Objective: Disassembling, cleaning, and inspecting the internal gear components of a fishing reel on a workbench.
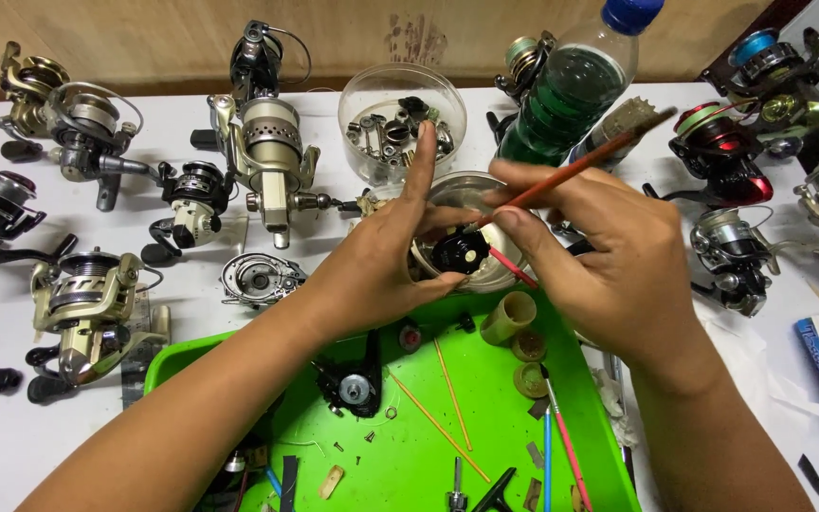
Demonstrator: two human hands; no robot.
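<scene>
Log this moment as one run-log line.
left hand: holds small black reel part | right hand: holds thin brush, tip at the part | below: green tray | around: fishing reels

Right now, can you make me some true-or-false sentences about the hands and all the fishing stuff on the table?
1. The left hand holds a small black part. True.
2. The right hand holds a pair of scissors. False: it holds a thin reddish-brown brush.
3. The tray under the hands is green. True.
4. The bottle holds red liquid. False: the liquid is green, and the cap is blue.
5. The round clear tub has small metal parts inside. True.
6. No fishing reels are on the table. False: many reels lie around the tray.
</scene>
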